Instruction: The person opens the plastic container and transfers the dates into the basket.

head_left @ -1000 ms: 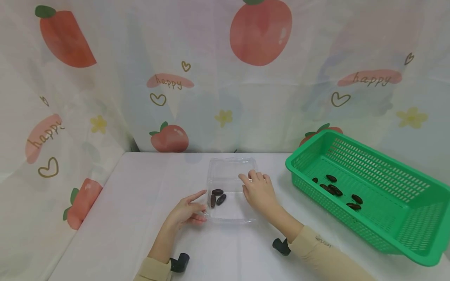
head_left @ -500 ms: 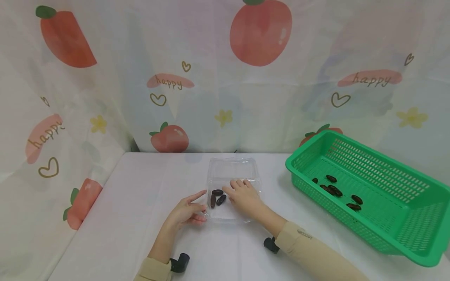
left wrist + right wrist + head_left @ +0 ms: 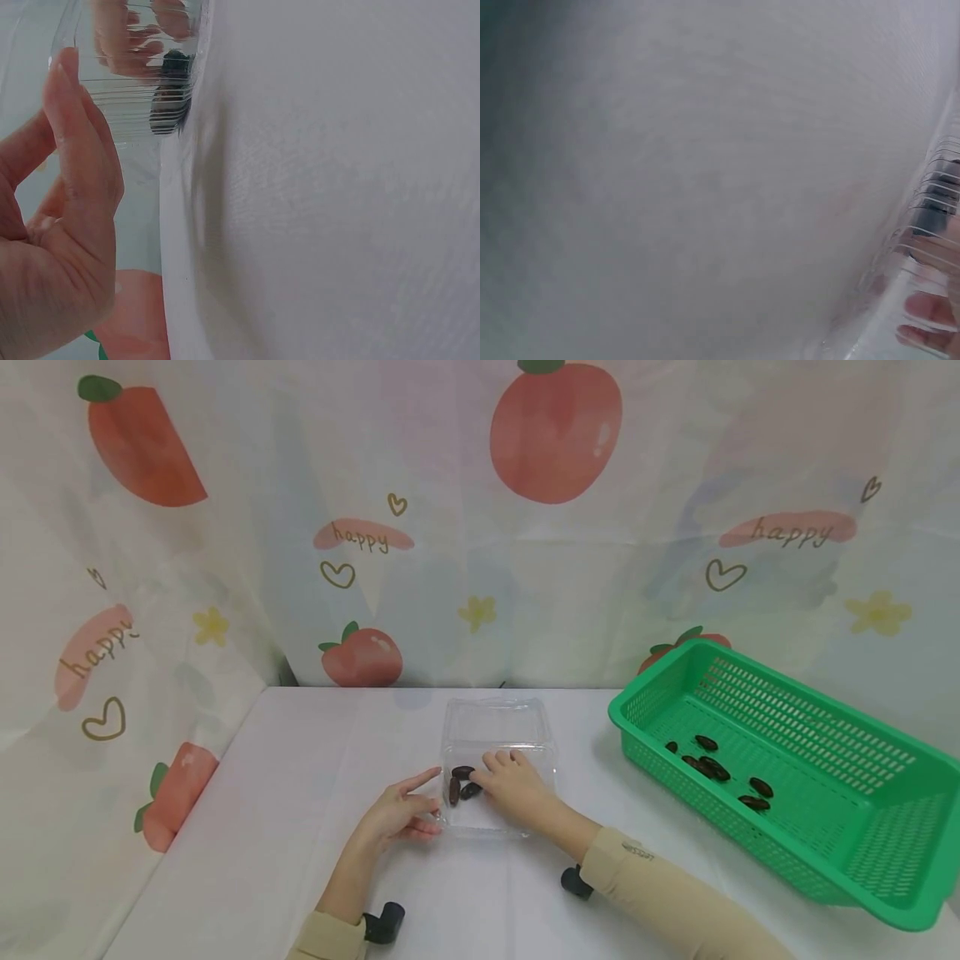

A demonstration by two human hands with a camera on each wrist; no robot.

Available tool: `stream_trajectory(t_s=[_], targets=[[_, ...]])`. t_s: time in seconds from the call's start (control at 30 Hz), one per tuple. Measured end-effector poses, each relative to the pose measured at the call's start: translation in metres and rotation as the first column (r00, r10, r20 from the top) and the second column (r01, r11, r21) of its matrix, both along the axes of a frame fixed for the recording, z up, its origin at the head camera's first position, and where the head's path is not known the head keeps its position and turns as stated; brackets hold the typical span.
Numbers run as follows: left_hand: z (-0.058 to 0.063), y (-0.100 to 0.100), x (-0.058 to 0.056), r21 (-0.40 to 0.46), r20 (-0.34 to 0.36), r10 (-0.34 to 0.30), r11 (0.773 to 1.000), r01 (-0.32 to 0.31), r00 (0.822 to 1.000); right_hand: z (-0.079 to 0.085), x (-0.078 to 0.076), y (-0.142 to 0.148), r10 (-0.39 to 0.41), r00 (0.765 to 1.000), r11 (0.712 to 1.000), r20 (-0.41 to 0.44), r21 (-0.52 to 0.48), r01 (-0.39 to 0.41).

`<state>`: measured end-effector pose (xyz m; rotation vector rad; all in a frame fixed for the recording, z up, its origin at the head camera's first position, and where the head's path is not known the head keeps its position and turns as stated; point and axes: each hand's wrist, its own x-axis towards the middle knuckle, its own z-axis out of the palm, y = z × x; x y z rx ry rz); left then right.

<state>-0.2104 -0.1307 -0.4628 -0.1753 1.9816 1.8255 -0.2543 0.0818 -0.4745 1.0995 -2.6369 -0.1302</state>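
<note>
A clear plastic clamshell box [image 3: 487,824] lies with its lid [image 3: 497,720] folded back on the white table. Three dark brown dates lie at its left inside: one at the back [image 3: 462,772], one along the left wall [image 3: 454,792] and one angled beside them [image 3: 470,791]. My left hand [image 3: 397,810] rests at the box's left wall, its index finger [image 3: 71,105] straight against the plastic. My right hand [image 3: 517,789] reaches down inside, its thumb and index side right at the angled date. Its fingertips are hidden; I cannot tell whether they pinch a date.
A green perforated basket [image 3: 817,743] stands at the right with several dates [image 3: 715,767] on its floor. Patterned cloth [image 3: 450,568] hangs behind the table and along its left side. Black wrist cameras [image 3: 385,922] sit at both cuffs.
My right hand has moved left and down from above the box's right side to the dates. The angled date has turned slightly. My left hand stays in place.
</note>
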Motion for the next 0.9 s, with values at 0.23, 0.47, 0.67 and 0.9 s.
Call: stream_trajectory(t_s=[0.23, 0.47, 0.67, 0.9], targets=[[-0.0008, 0.0005, -0.0002, -0.006, -0.003, 0.007, 1.0, -0.007, 1.0, 0.0014, 0.0026, -0.0001, 0.007, 1.0, 1.0, -0.018, 0.018, -0.007], [-0.0007, 0.0006, 0.0004, -0.014, -0.002, 0.011, 1.0, -0.011, 1.0, 0.0025, 0.0038, -0.0006, -0.006, 1.0, 0.999, 0.002, 0.048, 0.006], [0.0002, 0.0004, 0.0011, -0.003, -0.004, 0.01, 1.0, -0.01, 1.0, 0.0016, 0.0023, -0.0005, -0.017, 1.0, 1.0, 0.001, 0.008, 0.017], [0.0008, 0.0003, 0.001, -0.002, -0.007, 0.009, 1.0, -0.009, 1.0, 0.0065, 0.0005, 0.0018, -0.029, 0.999, 0.999, -0.023, -0.044, 0.028]])
